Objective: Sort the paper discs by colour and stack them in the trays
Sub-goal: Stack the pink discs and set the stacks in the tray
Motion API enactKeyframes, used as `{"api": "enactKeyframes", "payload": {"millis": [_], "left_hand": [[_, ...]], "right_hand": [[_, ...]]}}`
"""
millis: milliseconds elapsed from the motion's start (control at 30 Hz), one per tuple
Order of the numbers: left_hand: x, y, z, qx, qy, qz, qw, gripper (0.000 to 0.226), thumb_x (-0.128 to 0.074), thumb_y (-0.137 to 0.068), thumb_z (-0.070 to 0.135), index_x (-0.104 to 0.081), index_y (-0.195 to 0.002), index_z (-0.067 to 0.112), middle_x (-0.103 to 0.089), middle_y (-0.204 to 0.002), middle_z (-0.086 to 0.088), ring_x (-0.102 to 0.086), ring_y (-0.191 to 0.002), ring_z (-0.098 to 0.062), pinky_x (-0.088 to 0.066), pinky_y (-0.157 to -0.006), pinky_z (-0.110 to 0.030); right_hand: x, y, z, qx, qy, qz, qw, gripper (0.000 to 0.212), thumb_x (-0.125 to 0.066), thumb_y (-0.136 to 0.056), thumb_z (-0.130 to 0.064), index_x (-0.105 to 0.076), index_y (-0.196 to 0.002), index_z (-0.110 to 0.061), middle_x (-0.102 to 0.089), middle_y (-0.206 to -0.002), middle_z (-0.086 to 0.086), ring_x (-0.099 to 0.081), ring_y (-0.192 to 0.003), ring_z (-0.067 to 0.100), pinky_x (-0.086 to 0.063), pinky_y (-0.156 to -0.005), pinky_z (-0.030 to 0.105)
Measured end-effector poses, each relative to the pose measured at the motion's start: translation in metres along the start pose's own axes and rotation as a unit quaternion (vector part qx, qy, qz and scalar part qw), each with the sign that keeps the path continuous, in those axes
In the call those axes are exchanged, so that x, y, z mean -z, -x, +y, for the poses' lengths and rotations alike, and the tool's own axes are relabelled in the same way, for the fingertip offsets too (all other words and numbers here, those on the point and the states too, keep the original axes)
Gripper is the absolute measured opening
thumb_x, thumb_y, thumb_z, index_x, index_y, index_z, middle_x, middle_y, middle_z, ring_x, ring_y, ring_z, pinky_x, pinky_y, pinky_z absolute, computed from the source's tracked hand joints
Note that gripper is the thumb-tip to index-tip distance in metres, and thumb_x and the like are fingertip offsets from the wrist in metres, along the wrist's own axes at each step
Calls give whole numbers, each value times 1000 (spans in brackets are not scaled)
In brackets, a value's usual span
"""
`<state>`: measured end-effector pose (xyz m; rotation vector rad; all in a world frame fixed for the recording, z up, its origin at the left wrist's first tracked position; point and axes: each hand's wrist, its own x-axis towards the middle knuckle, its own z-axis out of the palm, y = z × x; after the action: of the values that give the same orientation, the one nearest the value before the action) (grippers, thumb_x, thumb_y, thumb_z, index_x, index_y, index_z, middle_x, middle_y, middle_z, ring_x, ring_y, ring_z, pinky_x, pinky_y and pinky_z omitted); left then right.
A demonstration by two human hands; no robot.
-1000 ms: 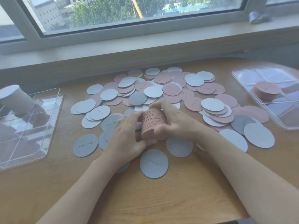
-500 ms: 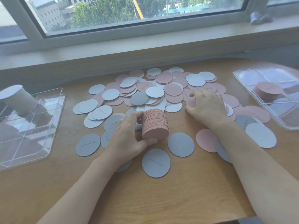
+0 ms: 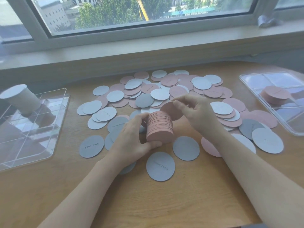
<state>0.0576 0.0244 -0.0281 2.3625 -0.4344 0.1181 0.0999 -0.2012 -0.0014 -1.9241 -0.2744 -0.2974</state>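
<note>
fingers (image 3: pixel 178 104) of the right hand (image 3: pixel 195 112) pinch one pink disc (image 3: pixel 171 111), tilted at the far end of the pink stack (image 3: pixel 159 127); the left hand (image 3: pixel 131 137) grips that stack on edge above the table (image 3: pixel 164 203). seat the disc flush, edges aligned, before carrying the stack to the right tray (image 3: pixel 246 81).

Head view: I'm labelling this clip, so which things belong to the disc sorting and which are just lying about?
Job: pink stack in left hand; pink disc in right hand; loose discs; left tray; right tray.
Lying about: crumpled wrapper on window sill.
</note>
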Motion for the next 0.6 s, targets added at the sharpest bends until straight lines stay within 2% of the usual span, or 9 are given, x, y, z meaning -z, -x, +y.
{"api": "enactKeyframes", "payload": {"millis": [100,167,267,300,400,500,600], "left_hand": [[0,0,1,-2,-11,7,1000,87,-86,-70,46,-40,-142,32,-54,-125,18,-41,-112,16,-28,-93,-4],[0,1,1,-9,-21,12,1000,90,-85,-72,47,-37,-147,31,-50,-126,20,-36,-112,21,-26,-97,-7],[-1,-1,1,-14,-45,27,999,92,-78,-71,55,-37,-149,30,-43,-133,20,-39,-123,7,-29,-103,-23],[0,-1,1,-12,-45,28,999,91,-80,-71,54,-38,-148,29,-43,-134,21,-38,-125,8,-29,-104,-23],[1,1,4,1,-23,16,1000,85,-86,-73,42,-41,-144,30,-46,-126,29,-25,-113,33,-24,-100,-10],[1,3,4,14,-11,19,1000,82,-87,-72,41,-43,-141,29,-45,-119,35,-24,-109,36,-25,-97,-11],[2,3,6,28,1,17,999,83,-88,-70,42,-43,-140,29,-50,-116,28,-25,-108,34,-27,-95,-22]], "right_hand": [[-5,2,3,5,-39,-64,997,17,-61,-96,-10,-74,-102,-19,-75,-94,1,-68,-89,22,-54,-85,37],[-7,3,5,15,-43,-92,995,21,-57,-97,-9,-73,-105,-19,-75,-97,-2,-68,-92,16,-52,-84,31],[-9,5,3,14,-46,-120,992,23,-53,-99,-6,-73,-106,-16,-75,-99,-9,-66,-97,2,-46,-86,16],[-9,6,2,7,-40,-129,991,24,-53,-100,-8,-73,-106,-18,-75,-98,-12,-66,-97,-1,-44,-86,12],[-10,6,4,-6,-12,-153,988,24,-51,-102,-20,-73,-108,-24,-74,-99,-13,-66,-100,1,-46,-88,15],[-11,-1,16,16,69,-89,993,20,-55,-100,-21,-73,-107,-24,-72,-99,-15,-61,-96,-3,-44,-89,17],[-6,-13,34,56,193,-8,980,21,-59,-94,-14,-69,-113,-16,-66,-110,-2,-56,-99,3,-44,-94,26]]}}
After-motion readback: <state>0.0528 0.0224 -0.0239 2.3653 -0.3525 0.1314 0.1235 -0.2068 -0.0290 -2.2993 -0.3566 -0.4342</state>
